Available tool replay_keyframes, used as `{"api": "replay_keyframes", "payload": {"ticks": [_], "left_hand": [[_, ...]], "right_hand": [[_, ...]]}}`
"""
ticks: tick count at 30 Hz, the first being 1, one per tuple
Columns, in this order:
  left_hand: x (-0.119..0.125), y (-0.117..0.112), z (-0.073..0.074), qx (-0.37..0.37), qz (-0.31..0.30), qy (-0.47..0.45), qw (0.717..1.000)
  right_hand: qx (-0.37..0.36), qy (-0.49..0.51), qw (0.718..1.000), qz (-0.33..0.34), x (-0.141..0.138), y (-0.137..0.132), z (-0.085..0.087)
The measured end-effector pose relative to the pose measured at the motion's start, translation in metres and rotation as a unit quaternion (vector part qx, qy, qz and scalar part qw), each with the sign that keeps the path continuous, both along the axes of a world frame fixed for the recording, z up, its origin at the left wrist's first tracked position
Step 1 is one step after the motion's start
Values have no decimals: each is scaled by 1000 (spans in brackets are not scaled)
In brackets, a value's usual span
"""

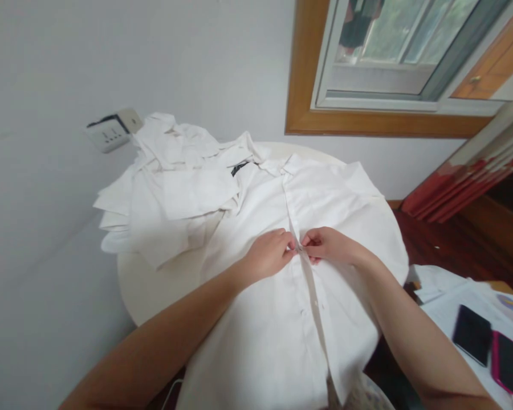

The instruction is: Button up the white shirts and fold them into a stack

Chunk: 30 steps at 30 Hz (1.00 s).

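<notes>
A white button-up shirt (pixel 256 336) lies front side up, its collar toward the wall and its hem hanging over the near table edge. Halfway down the front opening, my left hand (pixel 271 250) pinches one edge of the placket. Opposite it, my right hand (pixel 327 246) pinches the other edge, and the fingertips of both nearly meet. A button there is too small to make out clearly. Below the hands the front is parted, and small buttons show along it.
The round white table (pixel 162 290) stands against the wall. A pile of white garments (pixel 175 188) lies at its back left, near a wall socket (pixel 109 134). At right, a black phone (pixel 472 335) and a pink-cased phone (pixel 511 367) rest on papers. A red-and-white curtain (pixel 448 182) hangs behind.
</notes>
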<state>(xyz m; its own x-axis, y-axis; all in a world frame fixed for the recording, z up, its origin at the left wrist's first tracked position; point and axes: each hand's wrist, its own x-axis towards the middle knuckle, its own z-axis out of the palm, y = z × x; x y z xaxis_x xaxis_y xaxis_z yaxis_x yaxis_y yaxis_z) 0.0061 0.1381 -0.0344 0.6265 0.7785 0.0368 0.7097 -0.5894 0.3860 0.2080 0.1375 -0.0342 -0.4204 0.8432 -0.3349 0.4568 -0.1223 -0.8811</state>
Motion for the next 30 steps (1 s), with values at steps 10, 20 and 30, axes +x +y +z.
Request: {"api": "replay_keyframes", "payload": {"ticks": [10,20,30], "left_hand": [[0,0,5,-8,-8,23,1000],[-3,9,-1,-322,64,-200,923],[0,10,-4,-470,102,-277,831]], "right_hand": [[-43,36,998,-37,-1,-4,15],[-42,40,998,-36,-2,-6,15],[-61,53,996,-22,-1,-3,13]]}}
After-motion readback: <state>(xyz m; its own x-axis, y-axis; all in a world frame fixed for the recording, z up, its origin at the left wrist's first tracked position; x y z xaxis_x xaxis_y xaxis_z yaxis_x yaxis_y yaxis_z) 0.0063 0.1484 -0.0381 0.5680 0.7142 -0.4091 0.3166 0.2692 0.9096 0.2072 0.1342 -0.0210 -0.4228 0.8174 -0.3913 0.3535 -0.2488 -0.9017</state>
